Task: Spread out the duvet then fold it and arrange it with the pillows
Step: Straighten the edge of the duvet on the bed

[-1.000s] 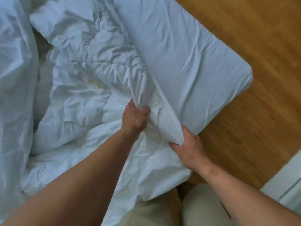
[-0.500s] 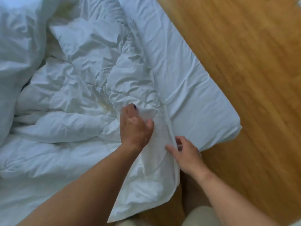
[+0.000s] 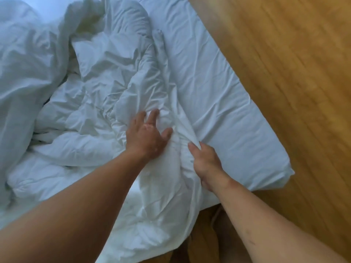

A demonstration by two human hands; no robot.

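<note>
The right hand (image 3: 206,164) pinched a ridge of the crumpled white duvet (image 3: 106,88) between thumb and curled fingers. Just beside it, the left hand (image 3: 147,135) pressed flat on the duvet, its fingers (image 3: 154,116) spread. The duvet lay bunched across the bed (image 3: 228,111), with wooden floor (image 3: 294,73) beyond.

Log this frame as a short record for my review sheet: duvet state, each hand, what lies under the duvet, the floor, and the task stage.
duvet: white, crumpled in a heap, not spread flat
left hand: fingers spread, pressing down on the duvet
right hand: grips a fold at the duvet's near edge
mattress: white sheet, corner part bare beside the duvet
floor: wood
stage: spreading not yet done, no fold made
</note>
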